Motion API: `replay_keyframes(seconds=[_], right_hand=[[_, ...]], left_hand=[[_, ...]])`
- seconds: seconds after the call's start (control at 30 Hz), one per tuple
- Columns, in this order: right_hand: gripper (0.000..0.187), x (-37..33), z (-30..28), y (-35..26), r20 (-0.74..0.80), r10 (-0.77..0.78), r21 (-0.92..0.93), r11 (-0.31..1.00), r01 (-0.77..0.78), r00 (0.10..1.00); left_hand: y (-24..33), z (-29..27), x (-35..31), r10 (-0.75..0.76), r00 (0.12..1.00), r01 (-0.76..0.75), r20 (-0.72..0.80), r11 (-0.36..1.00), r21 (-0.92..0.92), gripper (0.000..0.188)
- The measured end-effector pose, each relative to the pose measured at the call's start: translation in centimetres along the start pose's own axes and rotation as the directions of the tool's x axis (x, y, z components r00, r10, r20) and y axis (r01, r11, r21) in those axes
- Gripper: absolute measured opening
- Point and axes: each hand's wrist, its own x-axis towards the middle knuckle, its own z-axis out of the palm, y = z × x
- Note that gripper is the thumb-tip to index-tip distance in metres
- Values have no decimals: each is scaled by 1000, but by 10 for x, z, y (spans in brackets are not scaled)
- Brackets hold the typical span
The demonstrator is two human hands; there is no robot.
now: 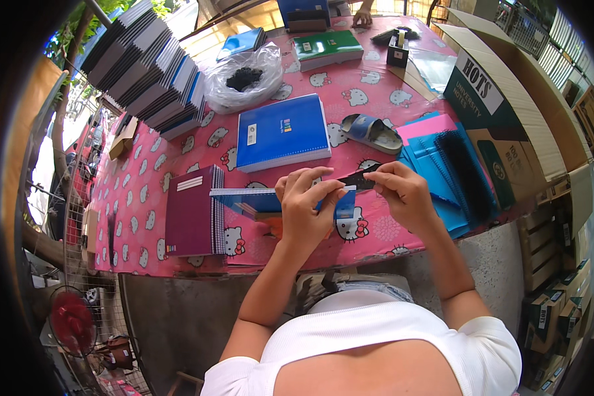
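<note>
A blue-covered notebook (pixel 249 202) stands on edge near the table's front, its punched white page edge facing up. My left hand (pixel 308 206) is closed over this upper edge, thumb and fingers pinched near its right end. My right hand (pixel 404 193) pinches a thin black binding coil (pixel 356 180) that runs toward my left fingertips. Whether the coil passes through the holes is hidden by my fingers. Left of the notebook lies a stack of maroon notebooks (pixel 193 210) with spiral edges. Behind my hands rests a stack of blue notebooks (pixel 282 131).
Blue covers (pixel 435 173) with a bundle of black coils (pixel 466 173) lie at right beside a large carton (pixel 501 109). A slipper (pixel 372 132) sits mid-table. Farther back are a clear bag of coils (pixel 244 78), tall notebook piles (pixel 148 69), green notebooks (pixel 328 47) and another person's hand (pixel 362 16).
</note>
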Motion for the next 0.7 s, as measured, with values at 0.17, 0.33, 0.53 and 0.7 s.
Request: replay_keyframes(seconds=[0.17, 0.33, 0.53, 0.7], right_hand=[[32, 6, -5, -7, 49, -39, -49, 998, 41, 998], [28, 13, -10, -15, 181, -26, -8, 1000, 28, 983], [23, 22, -18, -2, 434, 182, 112, 961, -253, 883], [21, 12, 0, -32, 155, -77, -292, 949, 120, 985]], left_hand=[[0, -4, -4, -11, 999, 13, 42, 998, -61, 10], [-1, -7, -6, -15, 999, 18, 50, 998, -57, 12], [4, -8, -6, -21, 1000, 21, 19, 999, -41, 18], [-5, -9, -13, -54, 998, 55, 23, 998, -16, 19]])
